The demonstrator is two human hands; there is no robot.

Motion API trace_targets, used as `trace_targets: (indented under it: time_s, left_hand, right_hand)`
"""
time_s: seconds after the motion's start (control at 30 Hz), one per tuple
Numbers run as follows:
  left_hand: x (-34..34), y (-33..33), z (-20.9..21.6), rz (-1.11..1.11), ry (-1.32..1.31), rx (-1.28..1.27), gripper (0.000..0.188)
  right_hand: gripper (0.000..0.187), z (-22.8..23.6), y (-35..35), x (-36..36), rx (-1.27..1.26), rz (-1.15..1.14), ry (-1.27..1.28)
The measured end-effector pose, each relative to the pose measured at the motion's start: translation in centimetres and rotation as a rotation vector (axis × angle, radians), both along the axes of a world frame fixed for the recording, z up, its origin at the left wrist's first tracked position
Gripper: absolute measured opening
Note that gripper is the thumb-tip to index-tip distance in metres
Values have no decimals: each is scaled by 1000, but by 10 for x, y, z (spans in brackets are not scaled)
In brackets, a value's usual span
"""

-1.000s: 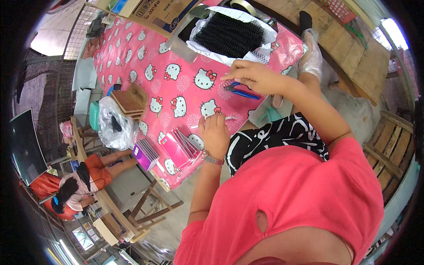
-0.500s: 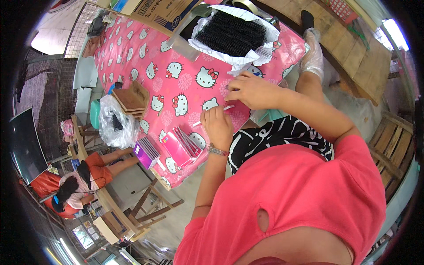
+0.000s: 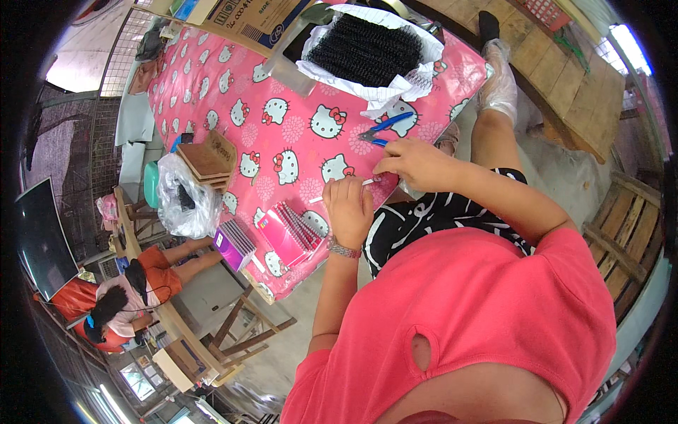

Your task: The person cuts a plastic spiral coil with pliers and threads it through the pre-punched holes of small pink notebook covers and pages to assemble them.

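A thin white strip (image 3: 316,200) lies on the pink tablecloth (image 3: 282,134). My left hand (image 3: 347,212) is closed over its middle, fingers together and pressing down, with both ends showing. Just right of the strip, my right hand (image 3: 415,164) has its fingers bent and drawn together low over the table. Whatever is between those fingertips is hidden or too small to name. Beyond the right hand rest blue-handled cutting pliers (image 3: 387,127), untouched. A pink stack of flat packs (image 3: 288,233) stands left of my left wrist, beside a purple stack (image 3: 234,244).
At the far side, black tightly coiled strands (image 3: 364,51) lie on white paper (image 3: 385,99), beside a cardboard box (image 3: 247,25). Brown boards (image 3: 206,161) and a clear plastic bag (image 3: 185,201) sit at the left edge. Another person (image 3: 123,304) is farther left.
My right hand has let go of the blue-handled pliers and come nearer to me, beside the strip's right end. The pliers now lie uncovered. My left hand stays on the strip.
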State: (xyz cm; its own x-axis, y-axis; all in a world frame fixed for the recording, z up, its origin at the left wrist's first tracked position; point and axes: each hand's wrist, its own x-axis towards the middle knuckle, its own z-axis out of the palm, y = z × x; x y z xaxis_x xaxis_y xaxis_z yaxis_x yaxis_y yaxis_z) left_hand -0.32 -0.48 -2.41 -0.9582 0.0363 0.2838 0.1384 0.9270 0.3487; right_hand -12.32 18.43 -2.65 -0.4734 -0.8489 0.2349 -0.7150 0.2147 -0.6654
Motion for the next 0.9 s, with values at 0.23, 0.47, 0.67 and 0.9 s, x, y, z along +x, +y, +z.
trace_targets:
  time_s: [0.23,0.47,0.67,0.9]
  left_hand:
    - [0,8,2,-1,-22,10,23]
    - [1,13,2,9,-23,-46,28]
    - [0,11,1,-7,-48,-37,26]
    - [3,6,-3,-18,-61,-33,27]
  right_hand:
    - [28,2,2,1,155,22,-700]
    - [33,11,0,9,2,-14,-362]
    - [27,21,-4,17,-16,-38,-153]
    - [29,12,-10,21,44,-63,-130]
